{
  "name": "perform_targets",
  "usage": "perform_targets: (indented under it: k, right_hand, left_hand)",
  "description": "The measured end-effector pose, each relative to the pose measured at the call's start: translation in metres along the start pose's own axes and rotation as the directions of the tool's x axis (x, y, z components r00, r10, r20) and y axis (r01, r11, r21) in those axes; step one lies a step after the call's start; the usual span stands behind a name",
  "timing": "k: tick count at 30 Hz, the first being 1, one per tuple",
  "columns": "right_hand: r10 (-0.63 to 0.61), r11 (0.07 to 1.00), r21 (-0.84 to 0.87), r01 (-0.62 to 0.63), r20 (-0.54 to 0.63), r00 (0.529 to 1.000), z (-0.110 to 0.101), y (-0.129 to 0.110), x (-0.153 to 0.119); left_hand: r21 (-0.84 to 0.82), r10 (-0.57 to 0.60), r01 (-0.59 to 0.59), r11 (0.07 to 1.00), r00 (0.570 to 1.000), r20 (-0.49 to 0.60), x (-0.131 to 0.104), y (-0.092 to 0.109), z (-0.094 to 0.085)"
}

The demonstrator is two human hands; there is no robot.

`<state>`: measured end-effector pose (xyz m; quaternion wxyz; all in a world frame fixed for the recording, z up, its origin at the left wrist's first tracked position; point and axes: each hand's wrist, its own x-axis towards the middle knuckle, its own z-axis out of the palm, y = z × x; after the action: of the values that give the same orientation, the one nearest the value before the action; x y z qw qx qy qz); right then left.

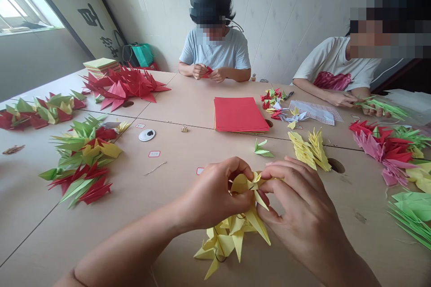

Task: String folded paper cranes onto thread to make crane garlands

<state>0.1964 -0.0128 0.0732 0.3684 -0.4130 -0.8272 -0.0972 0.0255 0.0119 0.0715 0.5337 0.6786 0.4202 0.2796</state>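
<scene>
A yellow folded-paper crane (240, 183) is pinched between both hands, just above the table's near edge. My left hand (215, 195) grips its left side with thumb and forefinger. On the other side, my right hand (301, 202) closes its fingertips around the right end. Below hangs a cluster of more yellow cranes (222, 245), joined by a dark thread that shows in loops. Fingers hide part of the held crane. Beyond the hands lie a single green crane (263, 148) and a bundle of narrow yellow folded cranes (308, 149).
Red paper sheets (240, 114) are stacked mid-table. Piles of green and red cranes (84, 157) and large red cranes (124, 83) lie left; pink and red ones (384, 143) lie right. A needle-like wire (155, 168) rests left of my hands. Two people sit opposite, handling folded paper.
</scene>
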Motion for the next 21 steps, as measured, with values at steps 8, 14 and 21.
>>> perform_targets:
  k: [8,14,21]
  right_hand:
    - [-0.004,1.0,-0.012,0.004,0.043,0.999,-0.0036,0.0045,-0.0012]
    - [0.004,1.0,0.001,-0.004,0.029,1.0,-0.0031,0.0053,-0.0013]
    - [-0.018,1.0,-0.012,0.018,0.0,1.0,-0.003,0.004,0.0014]
  left_hand:
    - [-0.12,-0.016,0.016,0.993,1.0,0.005,0.0016,-0.0038,0.0001]
    - [-0.158,-0.033,0.035,0.987,0.999,0.018,0.0005,-0.0036,0.0011]
    - [-0.087,-0.024,0.022,0.996,0.999,-0.021,-0.0004,0.0011,0.0018]
